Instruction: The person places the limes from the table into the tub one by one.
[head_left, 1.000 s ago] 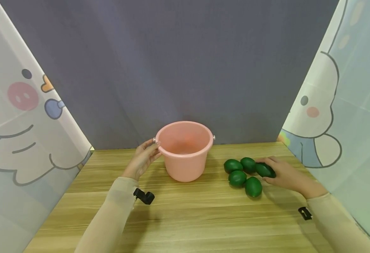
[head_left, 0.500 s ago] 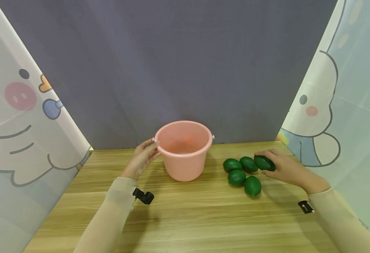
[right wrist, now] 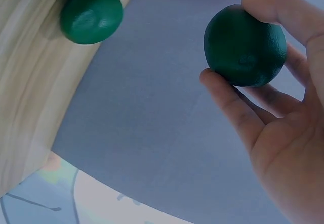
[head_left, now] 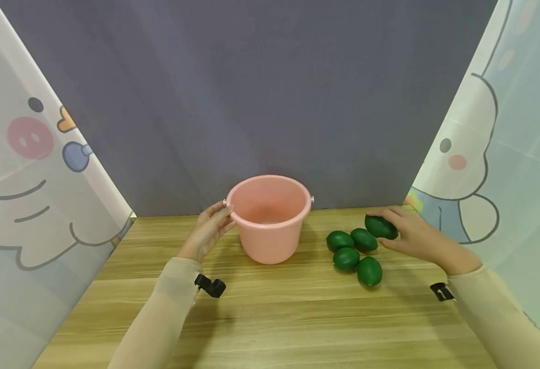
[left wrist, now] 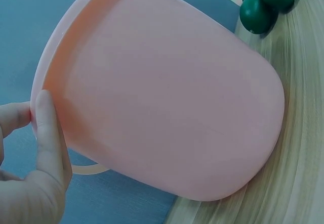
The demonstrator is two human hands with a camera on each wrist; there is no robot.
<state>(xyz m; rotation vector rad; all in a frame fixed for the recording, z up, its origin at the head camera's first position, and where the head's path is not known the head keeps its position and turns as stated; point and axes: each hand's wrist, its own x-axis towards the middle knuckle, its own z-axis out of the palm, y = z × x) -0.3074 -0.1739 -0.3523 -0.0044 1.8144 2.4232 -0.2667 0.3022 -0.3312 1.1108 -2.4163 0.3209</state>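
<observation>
At its left rim, a pink bucket (head_left: 270, 241) is pinched between the thumb and fingers of my left hand (head_left: 207, 230). The left wrist view shows the bucket's smooth side wall (left wrist: 172, 92) and fingers (left wrist: 48, 128) lying against it under the lip. My right hand (head_left: 410, 233) grips a dark green lime (head_left: 380, 227), thumb on one side and fingers on the other. In the right wrist view this lime (right wrist: 245, 47) is off the table. Several more limes (head_left: 345, 259) lie clustered on the table, to the right of the bucket.
The wooden table (head_left: 270, 318) ends at a grey curtain (head_left: 260, 102) close behind the bucket. Cartoon-printed sheets hang at the left (head_left: 30, 205) and right (head_left: 528, 205). A small white handle fitting (head_left: 312, 200) sticks out at the bucket's right rim.
My right hand has lifted the lime from the edge of the cluster, moving it up and slightly left. The left hand and the bucket have stayed in place.
</observation>
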